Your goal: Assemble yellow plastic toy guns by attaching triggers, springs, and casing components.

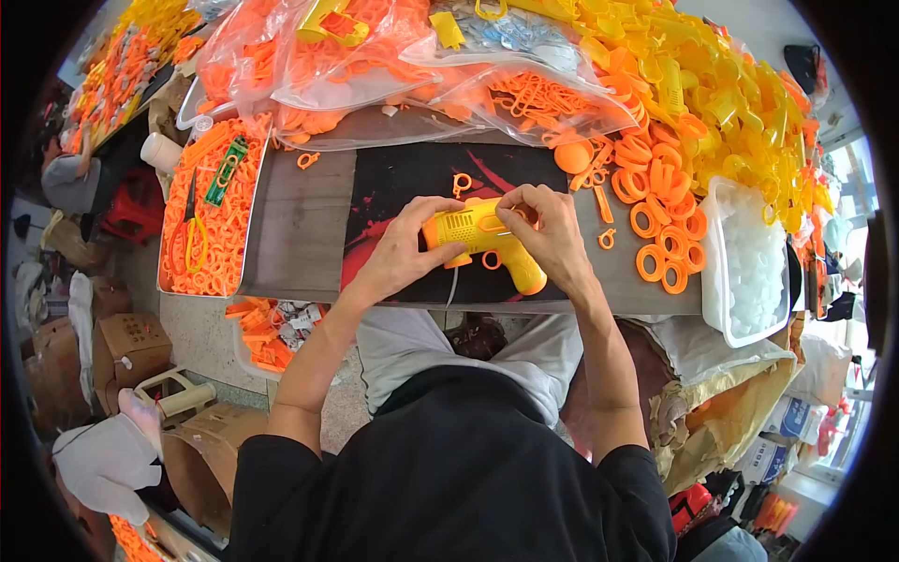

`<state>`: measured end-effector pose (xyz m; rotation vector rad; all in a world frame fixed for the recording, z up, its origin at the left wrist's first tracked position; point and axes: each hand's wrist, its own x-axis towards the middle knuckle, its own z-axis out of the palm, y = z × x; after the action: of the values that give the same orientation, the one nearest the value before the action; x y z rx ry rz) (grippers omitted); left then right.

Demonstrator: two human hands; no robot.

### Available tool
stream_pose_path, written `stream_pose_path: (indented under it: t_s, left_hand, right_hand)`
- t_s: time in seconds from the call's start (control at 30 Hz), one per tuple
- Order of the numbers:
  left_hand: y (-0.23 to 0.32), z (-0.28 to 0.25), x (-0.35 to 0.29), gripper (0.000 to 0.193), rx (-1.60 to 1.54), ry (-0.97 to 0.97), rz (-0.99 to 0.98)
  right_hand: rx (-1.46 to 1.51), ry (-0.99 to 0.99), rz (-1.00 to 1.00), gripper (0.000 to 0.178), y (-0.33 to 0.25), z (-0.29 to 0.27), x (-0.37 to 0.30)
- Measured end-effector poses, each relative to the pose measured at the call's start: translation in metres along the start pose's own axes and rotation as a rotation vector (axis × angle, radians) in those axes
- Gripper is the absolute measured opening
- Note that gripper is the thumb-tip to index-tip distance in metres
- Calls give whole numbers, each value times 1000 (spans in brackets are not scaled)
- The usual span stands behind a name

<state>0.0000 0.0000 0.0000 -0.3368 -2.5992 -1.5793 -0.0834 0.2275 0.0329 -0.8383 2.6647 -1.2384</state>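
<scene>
A yellow toy gun (459, 228) with orange parts lies on its side between my hands, over the dark mat. My left hand (398, 255) is closed round its front end, thumb along the near side. At the upper rear, my right hand (554, 239) pinches the gun with thumb and bent fingers, beside an orange piece (490, 221) on its side. The yellow handle (526, 270) points toward me, an orange trigger ring (491, 259) in front of it. A thin pale strip (453, 287) hangs below the gun. Just beyond it lies a small orange ring part (462, 184).
A tray of orange parts (245, 217) at left holds scissors (194, 229) and a green tool (228, 171). Bags of orange parts (328, 94) line the back. Orange rings (646, 221), yellow shells (721, 103) and a white bin (717, 281) of translucent pieces stand right.
</scene>
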Motion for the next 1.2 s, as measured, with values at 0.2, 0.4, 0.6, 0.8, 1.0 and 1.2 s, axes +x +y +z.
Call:
stream_pose_path:
  t_s: [0.2, 0.4, 0.6, 0.8, 1.0, 1.2]
  left_hand:
    - [3, 3, 30, 49, -58, 12, -124]
    - [-7, 13, 44, 43, 38, -65, -87]
    - [-3, 15, 42, 43, 42, -75, -60]
    - [0, -29, 24, 36, -57, -158, -201]
    - [1, -38, 11, 41, -122, -83, -224]
    - [3, -25, 26, 38, 38, -5, -40]
  right_hand:
    - [-23, 91, -115, 11, -6, 8, 1]
    - [-143, 118, -105, 10, -9, 12, -8]
    - [5, 388, -84, 19, 16, 14, -23]
    - [-165, 464, 34, 17, 76, -18, -33]
    - [-488, 587, 52, 29, 114, -43, -2]
    - [-372, 336, -24, 48, 120, -13, 41]
